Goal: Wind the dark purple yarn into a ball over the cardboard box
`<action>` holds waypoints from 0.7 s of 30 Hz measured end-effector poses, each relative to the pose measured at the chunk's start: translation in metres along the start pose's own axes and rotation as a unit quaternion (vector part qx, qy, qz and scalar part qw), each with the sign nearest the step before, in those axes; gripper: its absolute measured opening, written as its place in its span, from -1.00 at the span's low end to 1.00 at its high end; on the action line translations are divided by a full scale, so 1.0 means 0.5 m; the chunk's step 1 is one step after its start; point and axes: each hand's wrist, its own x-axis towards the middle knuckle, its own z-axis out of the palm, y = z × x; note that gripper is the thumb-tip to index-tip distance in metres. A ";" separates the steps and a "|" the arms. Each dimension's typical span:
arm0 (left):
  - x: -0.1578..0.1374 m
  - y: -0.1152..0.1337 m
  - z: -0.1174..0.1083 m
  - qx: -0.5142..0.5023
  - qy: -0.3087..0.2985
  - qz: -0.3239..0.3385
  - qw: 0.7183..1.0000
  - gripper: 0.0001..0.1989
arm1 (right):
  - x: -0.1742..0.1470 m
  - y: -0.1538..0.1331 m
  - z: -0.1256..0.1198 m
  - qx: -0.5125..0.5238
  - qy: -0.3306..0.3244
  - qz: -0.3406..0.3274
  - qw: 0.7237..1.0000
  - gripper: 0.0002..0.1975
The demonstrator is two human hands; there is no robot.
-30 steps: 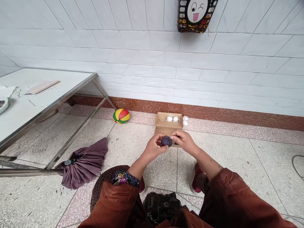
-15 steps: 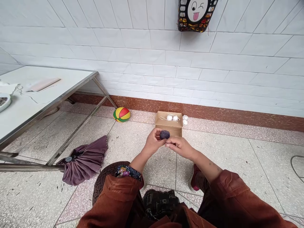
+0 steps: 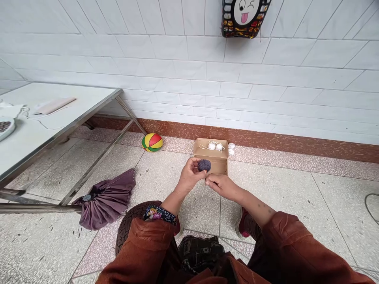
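A small dark purple-grey ball of yarn point(image 3: 204, 165) sits in the fingers of my left hand point(image 3: 187, 176), held above the floor. Just below and to the right of it, my right hand point(image 3: 222, 185) is closed in a pinch on a short strand of the yarn that runs down from the ball. Beyond both hands an open cardboard box point(image 3: 214, 163) lies on the floor, partly covered by them. White balls of string point(image 3: 212, 146) rest in its far part, with loose ends trailing.
Beside the box are small white round pieces point(image 3: 231, 149). A colourful ball point(image 3: 152, 142) lies by the leg of a white-topped table point(image 3: 89, 103). A folded purple umbrella point(image 3: 108, 201) rests on the floor at left. A black basket point(image 3: 241, 32) hangs on the tiled wall.
The yarn ball has turned slightly in my left hand and sits a little higher. My right hand has shifted slightly down, with a short strand now showing between it and the ball.
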 end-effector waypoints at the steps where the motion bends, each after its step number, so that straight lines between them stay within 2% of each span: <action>1: 0.000 -0.001 0.000 0.023 -0.001 -0.001 1.000 -0.51 | -0.001 -0.014 -0.009 0.012 -0.008 -0.019 1.000 -0.78; 3: -0.005 -0.004 0.001 0.065 -0.026 0.004 0.997 -0.51 | 0.005 -0.033 -0.035 0.038 0.022 -0.030 0.999 -0.81; 6: -0.020 -0.005 0.007 0.101 -0.099 0.013 0.990 -0.55 | 0.026 -0.027 -0.068 0.057 0.116 0.004 0.992 -0.82; 8: -0.028 -0.004 0.010 0.081 -0.143 0.009 0.986 -0.55 | 0.039 -0.002 -0.071 0.046 0.168 0.036 0.984 -0.80; 10: -0.032 -0.001 0.009 0.030 -0.150 0.004 0.988 -0.51 | 0.045 0.030 -0.057 0.032 0.185 0.067 0.980 -0.77; 14: -0.020 0.000 0.001 -0.052 -0.076 0.010 0.996 -0.45 | 0.028 0.059 -0.001 0.035 0.128 0.116 0.984 -0.74; 18: -0.004 -0.009 -0.007 0.006 -0.007 0.005 1.000 -0.48 | 0.002 0.014 0.015 0.018 0.000 0.023 1.000 -0.72; 19: -0.003 -0.011 -0.008 0.027 -0.001 0.003 1.000 -0.48 | 0.000 -0.002 0.008 0.020 -0.017 -0.001 1.000 -0.72; 21: -0.006 -0.015 -0.008 0.064 -0.010 0.006 0.998 -0.49 | 0.006 -0.027 -0.017 0.036 0.000 -0.022 0.999 -0.73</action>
